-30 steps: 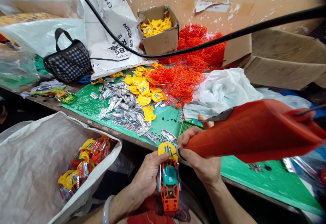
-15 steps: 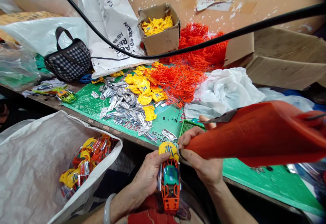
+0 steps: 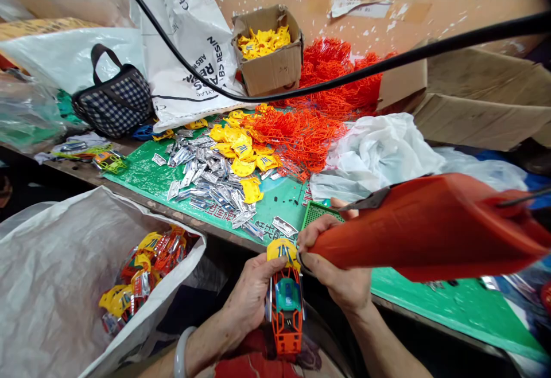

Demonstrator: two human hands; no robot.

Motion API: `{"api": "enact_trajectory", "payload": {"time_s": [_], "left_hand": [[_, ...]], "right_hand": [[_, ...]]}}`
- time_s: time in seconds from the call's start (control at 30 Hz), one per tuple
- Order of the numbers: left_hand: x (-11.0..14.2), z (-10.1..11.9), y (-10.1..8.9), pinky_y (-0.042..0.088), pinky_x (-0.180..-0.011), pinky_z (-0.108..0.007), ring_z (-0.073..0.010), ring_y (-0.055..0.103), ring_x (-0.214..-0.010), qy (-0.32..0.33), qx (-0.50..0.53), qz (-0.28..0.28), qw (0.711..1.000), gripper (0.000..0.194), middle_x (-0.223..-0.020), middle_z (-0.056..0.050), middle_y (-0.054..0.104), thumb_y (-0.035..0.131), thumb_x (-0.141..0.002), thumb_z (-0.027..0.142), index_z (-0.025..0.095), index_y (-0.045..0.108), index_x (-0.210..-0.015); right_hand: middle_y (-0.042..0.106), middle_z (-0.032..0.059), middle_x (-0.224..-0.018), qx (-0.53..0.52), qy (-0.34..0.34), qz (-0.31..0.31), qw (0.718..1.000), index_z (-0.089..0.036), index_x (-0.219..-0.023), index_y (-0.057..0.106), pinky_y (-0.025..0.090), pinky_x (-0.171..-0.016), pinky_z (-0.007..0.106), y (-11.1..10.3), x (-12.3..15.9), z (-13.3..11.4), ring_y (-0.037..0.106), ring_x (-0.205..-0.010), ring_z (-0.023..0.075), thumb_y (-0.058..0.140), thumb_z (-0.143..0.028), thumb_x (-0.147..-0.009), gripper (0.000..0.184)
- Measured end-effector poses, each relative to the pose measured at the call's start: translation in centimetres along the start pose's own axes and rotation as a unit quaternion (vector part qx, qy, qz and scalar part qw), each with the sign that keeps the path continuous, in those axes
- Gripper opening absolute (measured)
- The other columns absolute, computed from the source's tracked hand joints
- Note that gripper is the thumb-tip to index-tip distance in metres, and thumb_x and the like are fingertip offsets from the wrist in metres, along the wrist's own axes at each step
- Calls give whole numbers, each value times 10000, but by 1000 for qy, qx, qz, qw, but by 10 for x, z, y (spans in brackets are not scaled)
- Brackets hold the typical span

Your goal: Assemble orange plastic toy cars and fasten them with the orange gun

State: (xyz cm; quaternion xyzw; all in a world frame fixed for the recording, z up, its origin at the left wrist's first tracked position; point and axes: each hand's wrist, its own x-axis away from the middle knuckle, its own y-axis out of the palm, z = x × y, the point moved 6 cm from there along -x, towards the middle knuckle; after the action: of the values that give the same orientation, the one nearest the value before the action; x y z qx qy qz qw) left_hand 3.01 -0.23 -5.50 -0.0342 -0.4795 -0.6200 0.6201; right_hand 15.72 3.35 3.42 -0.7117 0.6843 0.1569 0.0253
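My left hand (image 3: 252,286) is closed around a toy car body (image 3: 287,296) with a yellow front, an orange cage and a teal middle, upright over my lap. Wrapped around the front end of a large red electric screwdriver (image 3: 413,229) is my right hand (image 3: 338,272). The tool's near end meets the right side of the car's yellow front, and its tip is hidden by my fingers. A dark ring-like band shows at my right fingers. Beyond them, partly covered, lies a green perforated basket (image 3: 316,211).
Silver parts (image 3: 215,186), yellow shells (image 3: 241,143) and orange cages (image 3: 301,131) are heaped on the green bench top (image 3: 142,168). A white sack (image 3: 55,275) at left holds finished-looking cars. A black cable (image 3: 327,82) hangs across the view. A cardboard box (image 3: 271,68) stands behind.
The view shifts slightly, and the black cable sits a little further right at its upper left. Both hands keep their grips, with the screwdriver still against the car.
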Motion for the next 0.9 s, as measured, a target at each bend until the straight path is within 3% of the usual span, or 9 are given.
{"api": "enact_trajectory", "payload": {"time_s": [0.27, 0.43, 0.53, 0.67, 0.77, 0.9], "left_hand": [[0, 0, -2, 461, -499, -220, -105, 560, -473, 3, -20, -7, 1000, 302, -605, -21, 673, 863, -648, 289, 91, 727, -831], [3, 5, -3, 494, -539, -221, -130, 615, -541, -8, -39, -13, 999, 318, -688, -72, 722, 862, -641, 273, 76, 750, -863], [6, 6, -1, 473, -509, -207, -123, 608, -536, -26, -82, -26, 996, 316, -712, -73, 719, 847, -680, 315, 89, 754, -879], [11, 7, 6, 479, -553, -210, -121, 612, -570, -39, -140, -91, 985, 278, -714, -64, 706, 785, -769, 353, 107, 759, -895], [14, 8, 9, 505, -668, -225, -134, 640, -688, -48, -146, -123, 980, 301, -837, -80, 732, 753, -811, 366, 133, 758, -1002], [14, 12, 9, 507, -733, -245, -157, 647, -770, -40, -165, -110, 979, 342, -903, -77, 734, 750, -812, 402, 160, 747, -1054]], "right_hand": [[569, -11, -734, 41, 12, 37, 998, -220, -790, 577, 528, -639, 331, -2, -1, 5, 578, -679, 165, 718, -176, -703, 171], [572, -28, -744, -16, -5, 38, 999, -227, -790, 603, 538, -679, 339, -3, -2, -4, 584, -664, 147, 708, -134, -703, 165], [585, -45, -743, -48, -41, 78, 995, -243, -820, 613, 541, -682, 331, -17, -11, -21, 587, -648, 134, 706, -96, -689, 217], [604, -40, -701, -59, -67, 151, 984, -228, -784, 638, 530, -579, 296, -41, -28, -34, 590, -614, 134, 735, -89, -651, 215], [598, -23, -659, -60, -48, 150, 986, -204, -716, 664, 487, -480, 263, -49, -35, -26, 590, -601, 145, 741, -114, -641, 141], [604, -26, -665, -61, -23, 146, 987, -205, -717, 662, 472, -471, 257, -51, -34, -6, 581, -595, 141, 738, -117, -632, 144]]}}
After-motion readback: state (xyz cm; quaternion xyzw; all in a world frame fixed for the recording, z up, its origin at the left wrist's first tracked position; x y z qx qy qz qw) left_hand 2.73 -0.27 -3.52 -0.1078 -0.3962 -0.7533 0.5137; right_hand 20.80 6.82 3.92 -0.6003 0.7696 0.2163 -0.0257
